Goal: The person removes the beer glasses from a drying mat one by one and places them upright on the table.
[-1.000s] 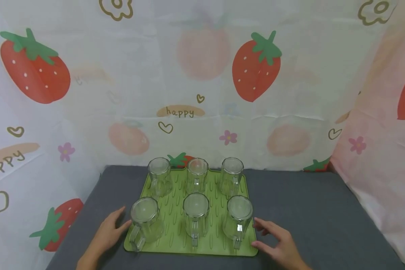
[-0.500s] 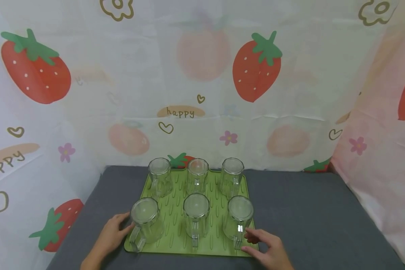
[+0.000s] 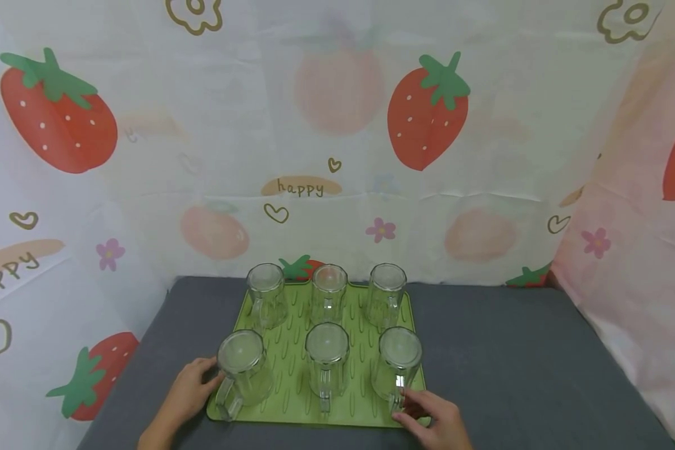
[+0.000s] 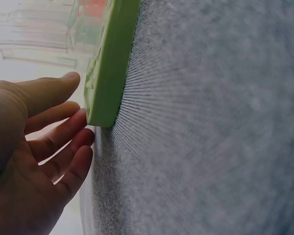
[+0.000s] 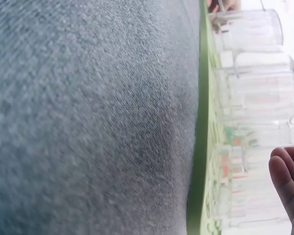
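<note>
Several clear glass mugs stand upside down in two rows on a green ridged mat [image 3: 284,406]. My left hand [image 3: 188,390] is at the mat's left edge, beside the front left mug [image 3: 244,369]. In the left wrist view its fingers [image 4: 63,132] are loosely bent near the mat's corner [image 4: 105,93]; contact is unclear. My right hand [image 3: 435,419] reaches to the handle of the front right mug [image 3: 396,362], thumb and fingertips apart around it. Only a few fingers [image 5: 286,183] show in the right wrist view, with no handle visible between them.
The front middle mug [image 3: 326,359] stands between the two hands. Behind it are the back left mug [image 3: 267,297], back middle mug [image 3: 329,294] and back right mug [image 3: 386,297]. Grey cloth [image 3: 500,350] covers the table. A strawberry-print curtain [image 3: 337,156] hangs behind and at both sides.
My right hand has moved left from the mat's right edge to the front right mug's handle. My left hand has shifted slightly right toward the mat's edge. The mugs have not moved.
</note>
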A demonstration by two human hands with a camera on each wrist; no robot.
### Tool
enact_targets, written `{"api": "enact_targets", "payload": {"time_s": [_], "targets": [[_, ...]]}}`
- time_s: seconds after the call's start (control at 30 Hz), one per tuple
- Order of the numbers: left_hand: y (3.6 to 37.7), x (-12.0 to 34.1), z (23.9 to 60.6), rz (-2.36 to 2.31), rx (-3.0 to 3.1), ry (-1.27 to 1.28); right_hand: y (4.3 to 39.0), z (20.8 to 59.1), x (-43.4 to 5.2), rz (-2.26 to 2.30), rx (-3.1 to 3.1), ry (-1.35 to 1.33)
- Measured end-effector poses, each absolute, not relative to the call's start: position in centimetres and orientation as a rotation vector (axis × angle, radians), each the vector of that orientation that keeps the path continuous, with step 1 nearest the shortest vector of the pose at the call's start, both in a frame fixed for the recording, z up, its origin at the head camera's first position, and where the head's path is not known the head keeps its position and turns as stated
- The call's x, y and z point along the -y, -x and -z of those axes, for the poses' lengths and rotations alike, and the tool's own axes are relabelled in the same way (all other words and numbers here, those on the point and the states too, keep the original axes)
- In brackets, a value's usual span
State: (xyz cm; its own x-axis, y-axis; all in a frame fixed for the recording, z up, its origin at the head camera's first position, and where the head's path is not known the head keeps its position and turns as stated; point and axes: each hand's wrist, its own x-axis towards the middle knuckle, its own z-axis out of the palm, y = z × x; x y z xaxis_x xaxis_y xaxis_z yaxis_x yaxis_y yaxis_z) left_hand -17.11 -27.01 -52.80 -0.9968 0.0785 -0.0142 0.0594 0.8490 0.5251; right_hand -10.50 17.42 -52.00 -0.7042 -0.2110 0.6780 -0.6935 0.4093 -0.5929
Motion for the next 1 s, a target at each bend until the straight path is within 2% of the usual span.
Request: {"api": "enact_targets", "payload": {"time_s": [0.37, 0.7, 1.0], "targets": [[17.3, 26.9, 52.6, -0.810, -2.986, -0.109, 9.7, 52.2, -15.2, -1.175, 2.219, -0.432], [17.5, 27.0, 52.8, -0.806, -2.986, -0.097, 10.0, 52.9, -15.1, -1.017, 2.166, -0.474], [17.8, 27.0, 52.8, -0.828, -2.929, -0.052, 10.2, 52.6, -15.3, -0.914, 2.147, -0.374]]}}
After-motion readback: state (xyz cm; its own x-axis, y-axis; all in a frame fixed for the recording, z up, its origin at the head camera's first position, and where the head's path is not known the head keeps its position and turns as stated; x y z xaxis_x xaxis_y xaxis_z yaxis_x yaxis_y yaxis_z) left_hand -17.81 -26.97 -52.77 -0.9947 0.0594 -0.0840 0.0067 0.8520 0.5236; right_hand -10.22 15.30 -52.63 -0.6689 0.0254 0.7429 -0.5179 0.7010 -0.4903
